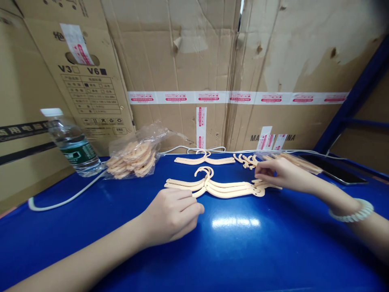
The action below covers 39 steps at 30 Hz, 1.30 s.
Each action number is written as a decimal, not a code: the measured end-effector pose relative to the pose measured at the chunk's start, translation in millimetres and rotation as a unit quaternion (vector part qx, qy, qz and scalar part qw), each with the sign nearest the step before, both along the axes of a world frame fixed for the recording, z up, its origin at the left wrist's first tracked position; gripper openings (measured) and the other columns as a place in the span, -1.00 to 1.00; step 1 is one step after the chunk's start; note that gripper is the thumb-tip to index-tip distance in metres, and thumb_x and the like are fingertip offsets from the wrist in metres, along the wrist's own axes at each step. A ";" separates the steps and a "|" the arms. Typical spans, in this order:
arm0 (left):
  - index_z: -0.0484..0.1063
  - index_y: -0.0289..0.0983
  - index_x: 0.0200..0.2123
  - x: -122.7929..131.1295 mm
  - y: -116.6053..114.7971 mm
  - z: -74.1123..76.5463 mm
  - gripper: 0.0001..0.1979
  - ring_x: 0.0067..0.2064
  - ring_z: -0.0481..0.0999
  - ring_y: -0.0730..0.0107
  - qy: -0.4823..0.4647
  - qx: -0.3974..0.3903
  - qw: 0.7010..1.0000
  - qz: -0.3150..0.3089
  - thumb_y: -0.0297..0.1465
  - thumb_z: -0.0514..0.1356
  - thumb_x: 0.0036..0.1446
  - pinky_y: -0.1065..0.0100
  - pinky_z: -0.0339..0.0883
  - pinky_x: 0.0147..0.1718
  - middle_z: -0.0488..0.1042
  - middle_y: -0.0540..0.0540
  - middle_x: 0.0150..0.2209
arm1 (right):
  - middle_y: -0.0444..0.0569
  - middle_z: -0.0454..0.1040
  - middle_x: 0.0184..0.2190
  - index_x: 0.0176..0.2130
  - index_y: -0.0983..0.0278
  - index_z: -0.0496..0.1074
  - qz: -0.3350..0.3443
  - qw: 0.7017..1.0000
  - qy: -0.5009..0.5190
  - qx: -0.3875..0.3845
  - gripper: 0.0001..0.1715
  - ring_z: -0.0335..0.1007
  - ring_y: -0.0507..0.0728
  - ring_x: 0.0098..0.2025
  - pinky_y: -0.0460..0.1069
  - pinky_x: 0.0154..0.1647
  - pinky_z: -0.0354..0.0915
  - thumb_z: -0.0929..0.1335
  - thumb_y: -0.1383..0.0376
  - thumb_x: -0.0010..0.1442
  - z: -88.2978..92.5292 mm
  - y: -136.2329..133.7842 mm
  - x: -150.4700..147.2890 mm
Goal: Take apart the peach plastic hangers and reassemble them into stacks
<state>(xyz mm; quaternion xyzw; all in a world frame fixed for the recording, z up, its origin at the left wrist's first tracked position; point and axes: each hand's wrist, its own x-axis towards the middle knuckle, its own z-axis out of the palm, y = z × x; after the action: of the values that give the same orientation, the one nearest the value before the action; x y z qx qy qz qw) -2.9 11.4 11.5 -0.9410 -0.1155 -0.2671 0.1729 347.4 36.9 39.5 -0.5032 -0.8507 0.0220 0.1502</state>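
Cream-coloured hangers [229, 189] lie overlapped on the blue table [243, 251], their hooks pointing away from me. My left hand [174, 213] is curled at their left end, over a cream hanger arm; what its fingers hold, if anything, is hidden. At the right end, my right hand [275, 172] is bent with fingertips together, just above more cream pieces; nothing can be made out between the fingers. Farther back lies another small group of hangers [204, 160]. Loose cream hook pieces [246, 160] sit beside my right hand.
A clear plastic bag of cream pieces [135, 159] and a water bottle [74, 148] stand at the back left. A dark phone [337, 169] lies at the right, near bagged cream pieces [304, 163]. A white cable [67, 202] runs along the back and left. Cardboard [182, 65] walls the rear.
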 end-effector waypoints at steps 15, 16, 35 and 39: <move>0.43 -0.29 -0.30 1.1 4.2 -14.7 -0.86 -0.49 0.34 0.40 -0.044 -0.038 0.998 0.000 -0.55 0.10 0.21 0.37 0.18 -0.51 0.43 0.00 -0.50 | -0.08 0.45 -0.56 -0.41 0.25 0.43 0.006 0.999 0.026 0.038 -0.66 0.31 0.06 -0.54 -0.06 -0.50 0.16 0.26 0.10 0.24 -2.9 0.9 -0.9; 0.43 -0.28 -0.31 0.9 4.0 -15.2 -0.86 -0.49 0.33 0.40 -0.047 -0.037 0.998 0.002 -0.55 0.09 0.21 0.37 0.18 -0.51 0.43 0.01 -0.50 | -0.07 0.45 -0.56 -0.40 0.25 0.43 0.005 0.999 0.027 0.044 -0.66 0.32 0.07 -0.53 -0.05 -0.49 0.17 0.26 0.10 0.25 -3.0 1.1 -0.7; 0.37 -0.30 -0.20 0.8 2.8 -14.2 -0.59 -0.29 0.28 0.34 -0.071 -0.053 0.996 0.010 -0.79 -0.10 0.07 0.35 0.26 -0.35 0.34 -0.13 -0.29 | -0.08 0.47 -0.52 -0.40 0.25 0.41 -0.037 0.994 0.054 0.088 -0.68 0.35 0.09 -0.48 -0.04 -0.45 0.20 0.24 0.12 0.26 1.7 2.4 5.0; 0.39 -0.27 -0.20 -0.3 2.7 -13.0 -0.58 -0.30 0.30 0.35 -0.070 -0.044 0.996 0.018 -0.78 -0.09 0.06 0.25 0.33 -0.23 0.37 -0.11 -0.30 | -0.07 0.47 -0.53 -0.40 0.24 0.42 -0.055 0.992 0.049 0.103 -0.65 0.35 0.09 -0.49 -0.04 -0.45 0.19 0.23 0.09 0.26 -1.0 6.4 11.3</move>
<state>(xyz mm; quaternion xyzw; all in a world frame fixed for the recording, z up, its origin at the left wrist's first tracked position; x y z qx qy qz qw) -3.2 14.1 -1.5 -0.9246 -0.1554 -0.3236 0.1272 358.7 43.3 38.5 -0.5296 -0.8110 -0.0491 0.2436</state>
